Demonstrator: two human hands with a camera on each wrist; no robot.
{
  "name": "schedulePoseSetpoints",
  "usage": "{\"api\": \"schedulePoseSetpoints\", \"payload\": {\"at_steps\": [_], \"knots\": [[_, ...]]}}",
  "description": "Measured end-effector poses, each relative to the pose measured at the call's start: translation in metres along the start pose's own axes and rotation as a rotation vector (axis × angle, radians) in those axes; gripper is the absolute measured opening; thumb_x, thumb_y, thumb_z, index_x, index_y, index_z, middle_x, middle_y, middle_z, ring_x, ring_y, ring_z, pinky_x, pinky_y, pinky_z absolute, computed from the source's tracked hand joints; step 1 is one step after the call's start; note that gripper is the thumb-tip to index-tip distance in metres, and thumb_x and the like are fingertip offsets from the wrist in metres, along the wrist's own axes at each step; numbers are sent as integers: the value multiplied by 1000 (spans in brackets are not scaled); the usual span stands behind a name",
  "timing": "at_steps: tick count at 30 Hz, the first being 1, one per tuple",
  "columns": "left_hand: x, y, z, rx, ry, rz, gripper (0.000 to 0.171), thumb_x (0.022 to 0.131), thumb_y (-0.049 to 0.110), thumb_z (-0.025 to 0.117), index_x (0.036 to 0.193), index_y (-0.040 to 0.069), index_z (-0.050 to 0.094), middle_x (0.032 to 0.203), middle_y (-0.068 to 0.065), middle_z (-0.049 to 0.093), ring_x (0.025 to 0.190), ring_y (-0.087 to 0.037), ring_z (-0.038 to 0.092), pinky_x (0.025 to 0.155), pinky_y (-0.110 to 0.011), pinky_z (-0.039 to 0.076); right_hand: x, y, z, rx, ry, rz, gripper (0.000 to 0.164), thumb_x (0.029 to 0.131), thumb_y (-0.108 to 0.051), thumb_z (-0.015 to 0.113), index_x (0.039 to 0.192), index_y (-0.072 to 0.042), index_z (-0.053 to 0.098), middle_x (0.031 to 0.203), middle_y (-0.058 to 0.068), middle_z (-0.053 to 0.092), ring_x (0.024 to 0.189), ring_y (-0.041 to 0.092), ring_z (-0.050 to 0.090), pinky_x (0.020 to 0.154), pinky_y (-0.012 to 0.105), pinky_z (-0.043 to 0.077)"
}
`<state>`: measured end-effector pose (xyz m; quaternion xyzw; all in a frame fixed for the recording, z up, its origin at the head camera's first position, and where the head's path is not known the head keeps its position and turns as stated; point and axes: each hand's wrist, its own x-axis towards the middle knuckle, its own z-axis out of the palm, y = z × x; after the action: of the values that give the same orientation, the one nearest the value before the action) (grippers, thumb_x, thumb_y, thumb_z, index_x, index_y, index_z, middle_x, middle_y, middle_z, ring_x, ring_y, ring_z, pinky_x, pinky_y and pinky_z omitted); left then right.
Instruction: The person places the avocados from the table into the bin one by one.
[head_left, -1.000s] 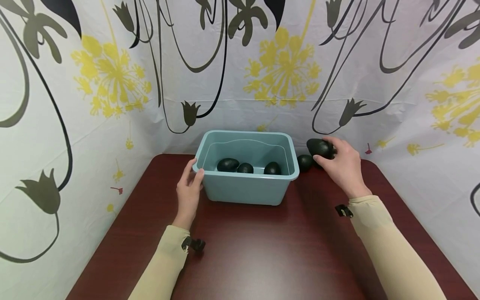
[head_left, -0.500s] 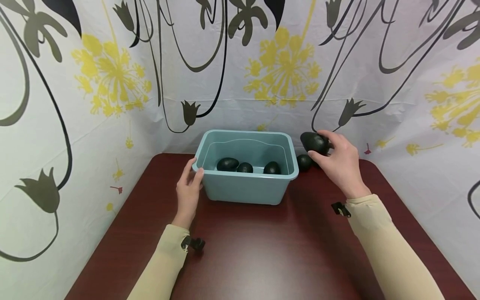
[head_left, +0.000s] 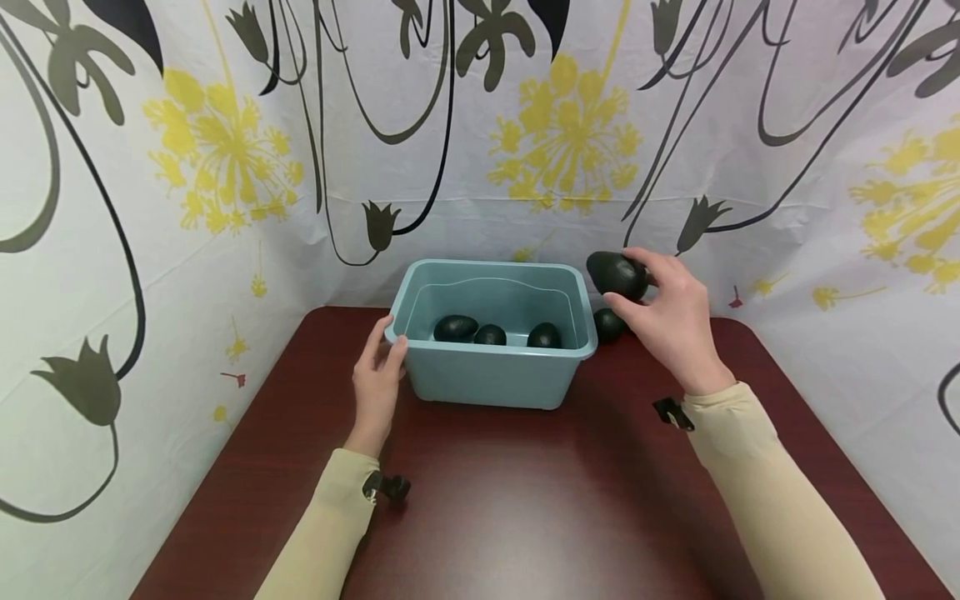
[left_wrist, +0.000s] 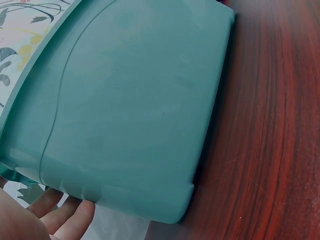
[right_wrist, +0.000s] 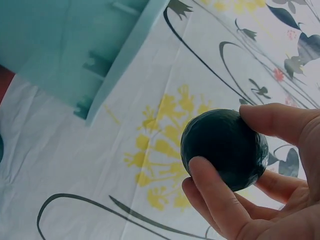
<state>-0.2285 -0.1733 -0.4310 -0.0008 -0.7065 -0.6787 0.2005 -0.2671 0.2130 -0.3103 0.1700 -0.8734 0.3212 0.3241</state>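
Observation:
My right hand (head_left: pixel 671 321) pinches a dark green avocado (head_left: pixel 617 275) between thumb and fingers, raised just right of the bin's right rim. In the right wrist view, the thumb and fingers surround this avocado (right_wrist: pixel 222 150). My left hand (head_left: pixel 377 387) grips the near left corner of a blue-green plastic bin (head_left: pixel 491 379). The left wrist view has these fingers (left_wrist: pixel 82 215) curled against the bin's wall. Inside the bin lie three avocados, one at the left (head_left: pixel 455 328), one in the middle (head_left: pixel 490 335) and one at the right (head_left: pixel 544 336).
Another avocado (head_left: pixel 609 325) sits on the table beside the bin's right end, partly behind my right hand. The dark red wooden table (head_left: pixel 480 500) meets a white patterned cloth (head_left: pixel 465 167) at the back and both sides.
My right hand has lifted its avocado and carried it leftward, closer to the bin's right rim. The left hand and the bin have stayed in place.

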Motion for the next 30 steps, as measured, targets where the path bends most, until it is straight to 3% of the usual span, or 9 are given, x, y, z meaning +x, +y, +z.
{"api": "schedulePoseSetpoints", "payload": {"at_steps": [11, 30], "knots": [[-2, -3, -1, -7, -5, -7, 56, 99, 38, 65, 151, 27, 48, 148, -14, 49, 122, -25, 56, 98, -54, 48, 6, -13, 11, 10, -37, -3, 58, 85, -23, 81, 139, -19, 61, 128, 8, 60, 105, 26, 61, 72, 44, 56], [1, -1, -1, -3, -6, -7, 54, 100, 35, 64, 151, 27, 47, 147, -15, 49, 124, -29, 55, 98, -52, 49, 19, -30, 29, 55, -123, -41, 58, 87, -22, 81, 140, -20, 59, 127, 8, 59, 100, 25, 60, 71, 41, 56]]}}
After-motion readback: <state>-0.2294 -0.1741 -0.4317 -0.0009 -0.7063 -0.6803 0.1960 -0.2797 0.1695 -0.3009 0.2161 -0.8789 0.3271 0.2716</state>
